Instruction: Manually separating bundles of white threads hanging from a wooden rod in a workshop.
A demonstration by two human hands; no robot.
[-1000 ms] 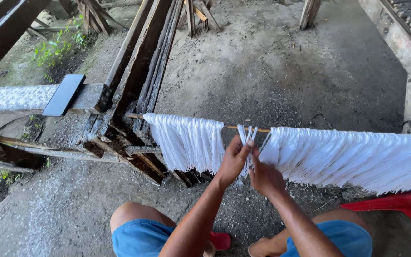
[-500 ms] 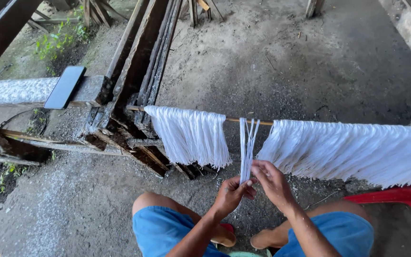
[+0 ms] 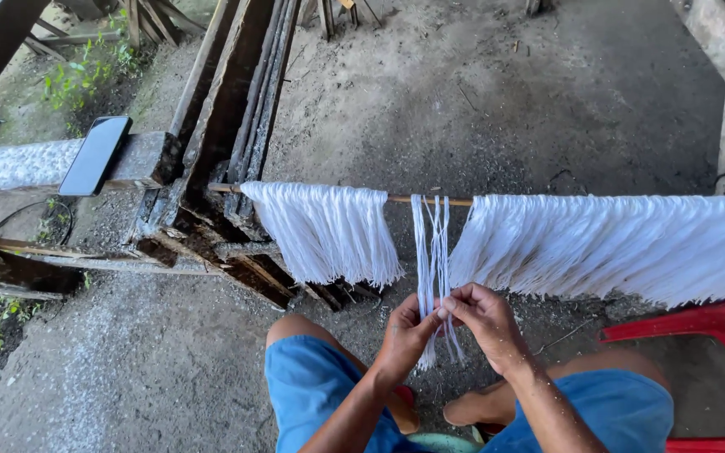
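Note:
A thin wooden rod (image 3: 402, 200) runs across the view with white fringe threads hanging from it. One bunch of threads (image 3: 325, 228) hangs to the left, a long wide curtain of threads (image 3: 614, 243) to the right. Between them hangs a small separate strand group (image 3: 432, 243). My left hand (image 3: 407, 333) and my right hand (image 3: 487, 323) meet low on this strand group, fingers pinching the threads, whose ends dangle below the hands. My knees in blue shorts (image 3: 316, 386) show underneath.
A dark phone (image 3: 96, 155) lies on a pale beam (image 3: 10, 164) at the left. Dark wooden beams (image 3: 220, 109) slant away across the concrete floor. A red plastic chair (image 3: 715, 335) stands at the right. Green weeds (image 3: 86, 75) grow at the upper left.
Both hands have come down from the rod to the lower part of the hanging strands. The small strand group now hangs free between the two larger bunches.

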